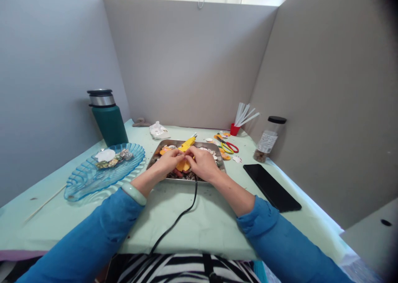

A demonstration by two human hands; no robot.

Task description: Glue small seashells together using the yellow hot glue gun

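Note:
My left hand (169, 162) and my right hand (203, 162) meet over a metal tray (149, 163), fingertips pinched together. Whatever sits between the fingers is too small and too covered to make out. Beneath and behind them, a yellow glue gun (188, 143) lies across the tray, its nozzle pointing to the back and its lower part partly hidden by my hands. A black cord (183, 213) runs from it over the table's front edge. Small stones or shells and some orange and white pieces fill the tray.
Left: a blue clear plate (77, 187) with wrapped pieces, a green bottle (108, 123) and a thin stick (45, 204). Right: scissors (230, 147), a red cup (234, 129) of white sticks, a jar (268, 142) and a black phone (271, 186). Grey panels (189, 63) enclose the table.

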